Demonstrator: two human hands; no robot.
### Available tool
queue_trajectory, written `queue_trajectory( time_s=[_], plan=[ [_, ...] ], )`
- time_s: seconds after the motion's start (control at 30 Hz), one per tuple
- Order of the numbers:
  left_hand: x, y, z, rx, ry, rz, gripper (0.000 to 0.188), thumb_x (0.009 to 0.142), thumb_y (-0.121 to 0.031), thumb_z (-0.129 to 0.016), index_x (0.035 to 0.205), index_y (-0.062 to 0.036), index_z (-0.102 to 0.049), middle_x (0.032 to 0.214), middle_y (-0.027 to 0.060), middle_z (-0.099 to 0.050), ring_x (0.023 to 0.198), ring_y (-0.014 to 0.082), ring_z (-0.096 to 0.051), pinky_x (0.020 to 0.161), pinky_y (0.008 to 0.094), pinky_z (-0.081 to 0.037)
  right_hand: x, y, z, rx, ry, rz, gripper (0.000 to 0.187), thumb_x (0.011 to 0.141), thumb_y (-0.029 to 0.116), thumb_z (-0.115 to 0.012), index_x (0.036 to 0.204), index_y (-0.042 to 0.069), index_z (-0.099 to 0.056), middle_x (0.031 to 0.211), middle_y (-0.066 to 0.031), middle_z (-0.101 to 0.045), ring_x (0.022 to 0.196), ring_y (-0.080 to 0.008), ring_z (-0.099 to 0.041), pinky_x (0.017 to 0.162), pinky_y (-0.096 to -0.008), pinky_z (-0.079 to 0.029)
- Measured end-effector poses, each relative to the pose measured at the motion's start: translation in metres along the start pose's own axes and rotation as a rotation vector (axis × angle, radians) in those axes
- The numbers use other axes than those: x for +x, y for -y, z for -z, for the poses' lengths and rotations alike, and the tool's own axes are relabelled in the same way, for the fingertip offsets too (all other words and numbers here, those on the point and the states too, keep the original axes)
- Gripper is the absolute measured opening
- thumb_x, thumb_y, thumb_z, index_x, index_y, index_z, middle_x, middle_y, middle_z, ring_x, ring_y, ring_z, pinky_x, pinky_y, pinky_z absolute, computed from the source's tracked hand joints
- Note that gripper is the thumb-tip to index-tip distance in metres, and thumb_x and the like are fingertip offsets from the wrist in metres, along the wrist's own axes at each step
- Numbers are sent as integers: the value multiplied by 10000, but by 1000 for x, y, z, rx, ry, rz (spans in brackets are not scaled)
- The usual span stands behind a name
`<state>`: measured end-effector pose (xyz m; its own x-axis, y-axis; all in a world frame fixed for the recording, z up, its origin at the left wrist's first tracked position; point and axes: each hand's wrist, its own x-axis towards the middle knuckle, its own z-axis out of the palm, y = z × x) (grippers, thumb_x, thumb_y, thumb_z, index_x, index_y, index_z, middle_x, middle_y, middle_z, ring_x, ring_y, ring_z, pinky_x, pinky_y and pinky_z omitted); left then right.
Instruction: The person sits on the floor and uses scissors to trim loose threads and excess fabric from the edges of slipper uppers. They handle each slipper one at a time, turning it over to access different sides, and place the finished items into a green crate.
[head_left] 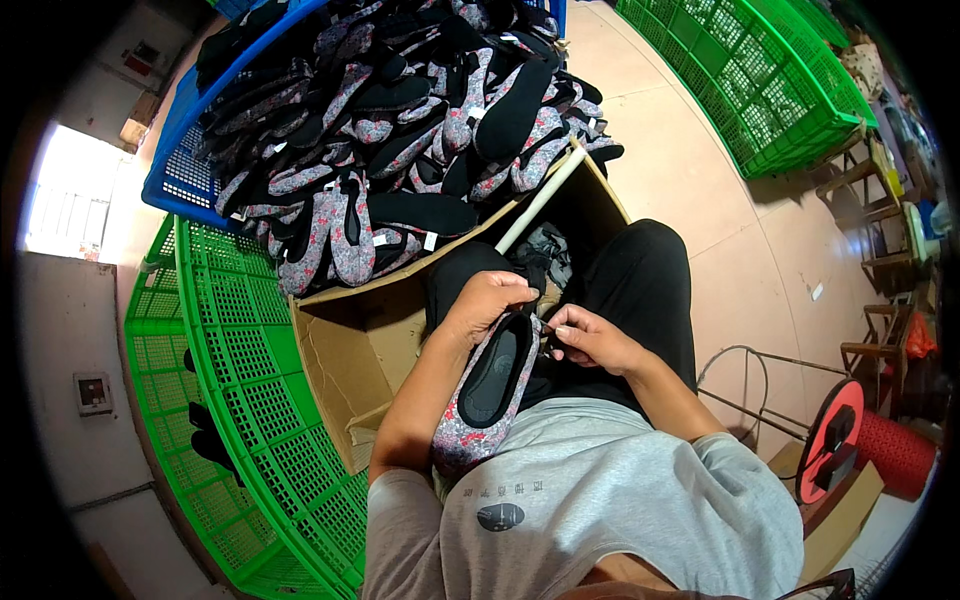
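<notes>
A grey shoe with a pink and red floral pattern and a black lining (488,388) lies lengthwise before me, one end close to my shirt. My left hand (488,303) grips its far end, thumb over the rim. Close by the shoe's right edge, my right hand (598,342) has thumb and fingers pinched together. Something small and dark shows at those fingertips, too small to name. Beneath the hands are my black-trousered knees (640,300).
A big pile of similar shoes (400,130) fills a blue crate (182,165) ahead. Below it stands a cardboard box (340,345) with a pale rod (540,200). Green crates (245,330) stand left, another green crate (745,85) far right. A red spool (905,455) is at right.
</notes>
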<state>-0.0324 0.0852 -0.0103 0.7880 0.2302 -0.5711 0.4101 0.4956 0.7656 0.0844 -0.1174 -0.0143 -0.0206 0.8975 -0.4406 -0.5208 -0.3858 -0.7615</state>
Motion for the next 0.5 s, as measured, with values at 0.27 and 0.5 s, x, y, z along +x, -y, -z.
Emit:
queue_trajectory(
  time_s=[0.27,0.5],
  plan=[
    [3,2,0,-29,17,-7,85,823,-98,-699,808,-20,-666,714,-5,-585,648,79,-520,602,215,-408,13,1,-3,-8,-56,-34,209,1007,299,-519,1086,106,-509,772,-6,-570,492,-30,-318,430,-175,-234],
    [3,1,-2,-22,7,-15,98,816,-103,-713,827,-13,-673,728,5,-600,657,80,-529,605,213,-415,16,3,-5,-65,-47,-6,194,1009,306,-511,1047,116,-498,768,4,-565,491,-27,-319,432,-173,-236]
  ],
)
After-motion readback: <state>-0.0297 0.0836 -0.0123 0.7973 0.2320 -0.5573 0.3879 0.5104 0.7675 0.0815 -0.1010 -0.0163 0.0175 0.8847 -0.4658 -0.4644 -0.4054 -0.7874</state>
